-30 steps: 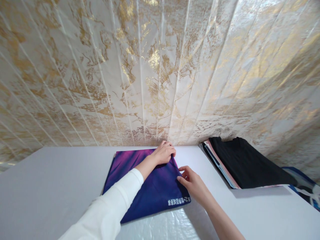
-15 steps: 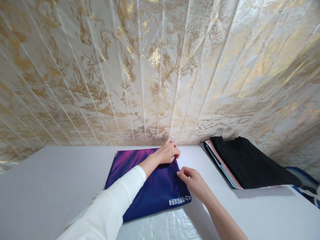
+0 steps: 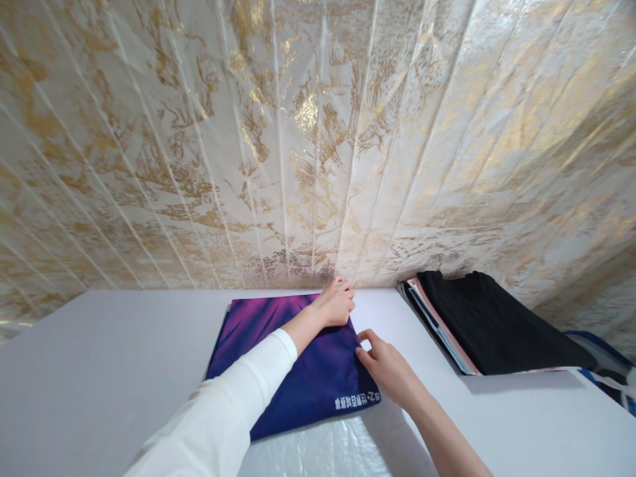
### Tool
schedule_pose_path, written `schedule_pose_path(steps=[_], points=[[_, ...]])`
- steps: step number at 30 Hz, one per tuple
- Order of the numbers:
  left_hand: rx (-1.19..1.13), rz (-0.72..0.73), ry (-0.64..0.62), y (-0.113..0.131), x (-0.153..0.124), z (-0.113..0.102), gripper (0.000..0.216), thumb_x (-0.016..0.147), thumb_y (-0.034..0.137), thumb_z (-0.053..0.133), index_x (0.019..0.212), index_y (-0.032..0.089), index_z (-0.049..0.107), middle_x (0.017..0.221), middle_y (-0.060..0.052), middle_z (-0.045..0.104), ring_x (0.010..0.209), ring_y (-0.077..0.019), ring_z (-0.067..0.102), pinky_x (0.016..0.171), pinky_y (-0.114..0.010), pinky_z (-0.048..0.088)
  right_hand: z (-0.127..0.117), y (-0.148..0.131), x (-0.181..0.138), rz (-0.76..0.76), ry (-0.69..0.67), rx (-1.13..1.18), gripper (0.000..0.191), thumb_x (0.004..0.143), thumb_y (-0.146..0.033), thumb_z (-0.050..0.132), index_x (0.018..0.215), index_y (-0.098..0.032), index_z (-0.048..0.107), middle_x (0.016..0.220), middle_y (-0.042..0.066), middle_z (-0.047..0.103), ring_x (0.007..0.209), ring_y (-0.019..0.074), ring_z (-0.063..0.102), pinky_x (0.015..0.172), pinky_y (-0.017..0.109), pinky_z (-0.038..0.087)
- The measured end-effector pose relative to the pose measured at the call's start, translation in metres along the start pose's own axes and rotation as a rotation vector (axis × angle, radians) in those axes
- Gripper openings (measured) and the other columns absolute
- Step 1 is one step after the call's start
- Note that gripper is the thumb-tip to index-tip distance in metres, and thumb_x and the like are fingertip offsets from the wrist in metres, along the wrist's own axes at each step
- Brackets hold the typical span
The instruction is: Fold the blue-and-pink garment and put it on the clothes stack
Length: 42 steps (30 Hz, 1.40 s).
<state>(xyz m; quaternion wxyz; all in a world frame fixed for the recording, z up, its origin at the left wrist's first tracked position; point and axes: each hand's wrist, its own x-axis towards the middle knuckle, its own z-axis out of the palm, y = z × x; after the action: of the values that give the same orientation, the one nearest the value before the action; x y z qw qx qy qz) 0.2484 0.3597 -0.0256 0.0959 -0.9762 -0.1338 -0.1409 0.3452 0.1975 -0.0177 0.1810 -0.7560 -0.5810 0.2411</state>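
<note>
A folded purple and dark blue shirt (image 3: 293, 384) lies on the table, with white printed characters near its front right corner. At its far right corner is my left hand (image 3: 336, 303), its fingers curled over the fabric and partly hidden behind the back of the hand. The white-sleeved left forearm crosses over the shirt. My right hand (image 3: 390, 371) is at the shirt's right edge, thumb and forefinger slightly apart beside the fabric. The remaining right fingers are tucked out of sight.
A stack of folded clothes with a black T-shirt (image 3: 489, 324) on top sits to the right. Beyond it is a blue and clear item (image 3: 603, 361). A shiny clear sheet (image 3: 318, 454) lies at the white table's (image 3: 124, 371) front. Gold-patterned sheeting (image 3: 298, 165) rises behind.
My right thumb and forefinger have parted from a pinch at the shirt's edge and shifted slightly right. The left hand stays at the far corner while its forearm has moved a little right.
</note>
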Motion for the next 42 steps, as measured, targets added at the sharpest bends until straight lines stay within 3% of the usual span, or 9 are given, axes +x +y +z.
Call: schedule_pose_path(steps=[4,8,14,18,23,27,31,35,42], points=[[0.024,-0.065,-0.001,0.002,-0.001,0.000,0.020,0.086,0.017,0.050,0.084,0.018,0.070,0.098,-0.010,0.066,0.107,-0.0271,0.048,0.102,-0.046,0.022,-0.004,-0.006,-0.006,0.029,-0.027,-0.269,0.026,0.092,-0.023,0.041,0.116,-0.019,0.050,0.090,0.012,0.072,0.086,0.0267,0.066,0.063,0.029,0.034],[0.027,-0.195,0.005,0.009,-0.004,-0.003,0.020,0.086,0.013,0.048,0.095,0.015,0.066,0.106,-0.013,0.063,0.111,-0.0284,0.048,0.102,-0.047,0.024,-0.008,-0.005,-0.008,0.039,-0.007,-0.378,0.032,0.089,-0.024,0.047,0.120,-0.018,0.049,0.089,0.012,0.072,0.085,0.0293,0.067,0.061,0.030,0.034],[-0.013,-0.348,-0.030,0.053,-0.032,-0.020,0.035,0.086,0.010,0.046,0.119,0.011,0.055,0.129,-0.017,0.055,0.122,-0.0284,0.045,0.100,-0.043,0.032,-0.010,0.002,-0.005,-0.173,0.209,-0.222,0.025,0.087,-0.021,0.043,0.111,-0.025,0.051,0.087,0.004,0.067,0.084,0.0224,0.064,0.068,0.030,0.043],[-0.054,-0.411,-0.096,0.095,-0.071,-0.028,0.048,0.092,0.031,0.046,0.134,0.008,0.047,0.144,-0.020,0.043,0.133,-0.0320,0.038,0.103,-0.045,0.033,0.010,0.004,-0.001,-0.385,0.350,-0.099,0.034,0.083,-0.010,0.034,0.111,-0.020,0.051,0.106,0.011,0.060,0.102,0.0237,0.058,0.086,0.036,0.046],[-0.185,-0.640,-0.200,0.119,-0.092,-0.024,0.074,0.089,0.056,0.046,0.140,0.003,0.041,0.149,-0.023,0.030,0.139,-0.0364,0.025,0.111,-0.050,0.026,0.036,0.008,0.009,-0.441,0.327,0.127,0.047,0.076,-0.006,0.032,0.118,-0.018,0.048,0.120,0.012,0.054,0.111,0.0192,0.056,0.097,0.035,0.045],[-0.247,-0.675,-0.178,0.118,-0.095,-0.026,0.078,0.087,0.059,0.048,0.143,0.005,0.037,0.150,-0.022,0.025,0.140,-0.0367,0.023,0.111,-0.052,0.026,0.017,0.021,0.016,-0.268,0.263,0.258,0.037,0.080,-0.019,0.037,0.115,-0.019,0.048,0.113,0.010,0.060,0.100,0.0195,0.062,0.084,0.034,0.051],[-0.311,-0.598,-0.173,0.110,-0.094,-0.037,0.067,0.094,0.050,0.041,0.146,0.009,0.032,0.154,-0.014,0.020,0.142,-0.0289,0.018,0.114,-0.048,0.022,-0.005,0.032,0.016,-0.106,0.136,0.206,0.028,0.081,-0.029,0.043,0.106,-0.020,0.052,0.082,0.004,0.067,0.069,0.0182,0.065,0.066,0.031,0.050],[-0.316,-0.537,-0.154,0.097,-0.089,-0.039,0.062,0.096,0.045,0.038,0.147,0.011,0.029,0.155,-0.010,0.017,0.144,-0.0243,0.014,0.115,-0.047,0.020,-0.003,0.031,0.015,-0.088,0.047,0.191,0.020,0.081,-0.030,0.046,0.096,-0.020,0.055,0.064,-0.001,0.064,0.056,0.0159,0.062,0.054,0.026,0.046],[-0.310,-0.566,-0.141,0.086,-0.095,-0.028,0.059,0.098,0.046,0.033,0.146,0.012,0.031,0.154,-0.011,0.023,0.143,-0.0237,0.019,0.114,-0.045,0.021,0.000,0.024,0.012,-0.016,-0.070,0.391,0.017,0.077,-0.025,0.050,0.094,-0.021,0.053,0.056,-0.005,0.057,0.050,0.0146,0.059,0.041,0.021,0.044]])
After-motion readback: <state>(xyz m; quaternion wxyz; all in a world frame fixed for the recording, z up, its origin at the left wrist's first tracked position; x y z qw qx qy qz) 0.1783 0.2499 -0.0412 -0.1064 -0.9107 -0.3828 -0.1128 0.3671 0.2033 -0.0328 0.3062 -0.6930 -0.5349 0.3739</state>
